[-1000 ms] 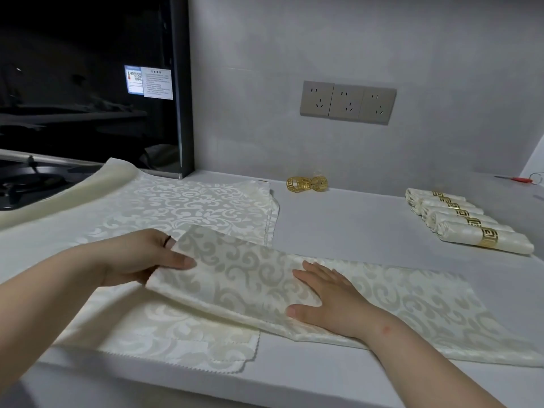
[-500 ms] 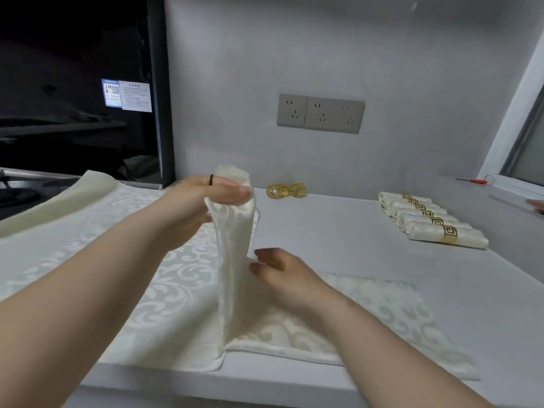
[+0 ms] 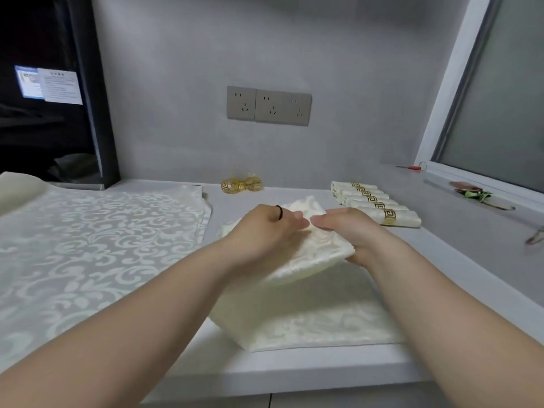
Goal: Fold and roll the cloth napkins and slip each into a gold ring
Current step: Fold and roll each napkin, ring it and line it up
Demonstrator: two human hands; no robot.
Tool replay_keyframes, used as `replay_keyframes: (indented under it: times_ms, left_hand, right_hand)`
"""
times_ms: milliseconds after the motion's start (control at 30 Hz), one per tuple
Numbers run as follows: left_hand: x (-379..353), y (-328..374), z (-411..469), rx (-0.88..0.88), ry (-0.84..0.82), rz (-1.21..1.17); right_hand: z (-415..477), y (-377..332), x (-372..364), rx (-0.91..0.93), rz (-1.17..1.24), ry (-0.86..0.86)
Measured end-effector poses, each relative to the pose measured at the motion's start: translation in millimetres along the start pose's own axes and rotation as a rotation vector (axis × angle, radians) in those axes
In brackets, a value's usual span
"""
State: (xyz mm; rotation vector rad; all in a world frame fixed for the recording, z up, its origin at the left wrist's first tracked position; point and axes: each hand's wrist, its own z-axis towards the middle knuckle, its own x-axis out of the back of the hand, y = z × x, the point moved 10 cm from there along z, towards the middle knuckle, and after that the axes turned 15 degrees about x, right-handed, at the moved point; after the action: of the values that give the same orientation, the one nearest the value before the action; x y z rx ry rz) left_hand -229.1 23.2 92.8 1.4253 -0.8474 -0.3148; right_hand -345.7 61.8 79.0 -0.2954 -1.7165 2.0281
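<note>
A cream damask napkin (image 3: 306, 313) lies folded over on the white counter in front of me, its upper layer lifted. My left hand (image 3: 265, 228) pinches the raised fold from the left. On the right, my right hand (image 3: 350, 231) grips the same fold. A stack of flat napkins (image 3: 88, 237) covers the counter on the left. Loose gold rings (image 3: 240, 184) sit against the back wall. Several rolled napkins in gold rings (image 3: 374, 203) lie in a row at the back right.
A dark appliance (image 3: 53, 98) stands at the back left. Wall sockets (image 3: 269, 106) are above the rings. A window sill (image 3: 471, 187) on the right holds small items, among them a red-handled tool (image 3: 410, 167). The counter's front edge (image 3: 294, 375) is near me.
The left hand has carried the napkin's lifted end over to the right and down. Both hands now meet on the fold. The view has shifted right.
</note>
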Motion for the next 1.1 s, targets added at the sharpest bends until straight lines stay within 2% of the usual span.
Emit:
replay_keyframes:
  times_ms: [33, 133, 233, 500, 733, 800, 900, 967, 1100]
  left_hand:
    - [-2.3, -2.9, -2.8, -0.018, -0.013, 0.028]
    - [-4.8, -16.5, -10.9, -0.103, 0.009, 0.418]
    - [-9.6, -37.8, -13.6, -0.160, -0.019, 0.698]
    - [-37.0, -73.7, -21.4, -0.243, -0.122, 1.129]
    - [-34.4, -94.4, -19.3, -0.169, -0.161, 1.106]
    - [-30.0, -81.7, -16.7, -0.211, -0.118, 0.952]
    - [-1.1, -55.7, 5.4, -0.255, 0.077, 0.572]
    - [11.7, -59.2, 32.9, -0.123, 0.095, 0.460]
    - [5.4, -73.1, 64.5, 0.116, -0.045, 0.218]
  right_hand:
    - [-2.6, 5.0, 10.1, -0.017, -0.038, 0.011]
    - [-10.3, 23.1, 37.4, -0.085, -0.170, 0.009]
    - [-21.0, 41.5, 60.3, -0.161, -0.256, 0.022]
    - [-41.4, 85.7, 72.6, -0.259, -0.334, 0.001]
    - [-35.8, 88.0, 74.9, -0.249, -0.499, -0.034]
    - [-35.3, 88.6, 74.3, -0.241, -0.502, -0.030]
    - [-34.8, 92.3, 75.9, -0.249, -0.498, -0.021]
    - [-35.1, 95.6, 77.1, -0.260, -0.504, -0.017]
    - [-36.5, 95.1, 75.0, -0.238, -0.465, -0.005]
